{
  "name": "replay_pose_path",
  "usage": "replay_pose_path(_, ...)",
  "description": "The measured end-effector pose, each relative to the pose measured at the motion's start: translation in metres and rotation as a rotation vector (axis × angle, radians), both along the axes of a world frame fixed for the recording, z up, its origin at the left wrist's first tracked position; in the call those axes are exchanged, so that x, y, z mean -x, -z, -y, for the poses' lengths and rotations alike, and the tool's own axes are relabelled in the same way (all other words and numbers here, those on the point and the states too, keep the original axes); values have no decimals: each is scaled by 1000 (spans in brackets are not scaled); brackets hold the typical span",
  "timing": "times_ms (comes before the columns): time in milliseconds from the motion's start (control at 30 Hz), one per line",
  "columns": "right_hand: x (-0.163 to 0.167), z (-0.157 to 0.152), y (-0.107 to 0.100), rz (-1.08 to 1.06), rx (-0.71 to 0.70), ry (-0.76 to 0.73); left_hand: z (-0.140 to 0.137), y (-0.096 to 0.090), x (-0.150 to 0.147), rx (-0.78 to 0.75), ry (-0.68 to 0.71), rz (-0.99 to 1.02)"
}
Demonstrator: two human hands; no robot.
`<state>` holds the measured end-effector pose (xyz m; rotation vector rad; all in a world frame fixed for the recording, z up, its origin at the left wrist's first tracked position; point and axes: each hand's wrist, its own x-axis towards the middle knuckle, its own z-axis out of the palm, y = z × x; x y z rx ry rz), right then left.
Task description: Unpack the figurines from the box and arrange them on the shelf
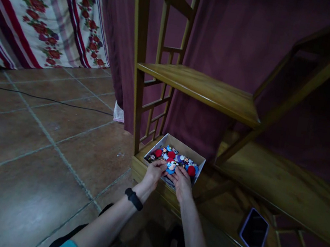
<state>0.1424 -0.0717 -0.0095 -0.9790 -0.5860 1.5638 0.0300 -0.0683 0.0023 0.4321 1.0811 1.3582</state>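
Between my left hand (155, 173) and my right hand (182, 182) is a small blue and white figurine (172, 167), pinched from both sides by the fingertips. It is held at the near side of an open cardboard box (190, 150). Inside the box lie several small colourful figurines (181, 159), blue, red, white and black; their details are too small to tell. A dark band sits on my left wrist. The fingers of both hands are closed, and the box's near wall is partly hidden behind them.
The box stands on the bottom board of a wooden shelf unit (201, 90). To the right lies a dark tablet or phone with a purple edge (254, 233). A black cable (60, 102) runs over the tiled floor (33, 160). Purple curtains (228, 36) hang behind.
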Motion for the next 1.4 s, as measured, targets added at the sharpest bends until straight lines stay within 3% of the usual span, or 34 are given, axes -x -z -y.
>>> replay_pose_path(267,10,-1,5,-24,69,81,-6,1,6,60,28,-18)
replay_pose_path(533,14,2,-6,17,11,74,-10,1,18,167,153,213)
replay_pose_path(700,10,5,-5,57,-9,89,-5,-2,16,145,196,245)
replay_pose_path(1067,16,13,-5,150,-23,47,9,-3,16,171,158,225)
replay_pose_path(1400,2,-5,0,357,-38,22,4,-7,10,99,110,99)
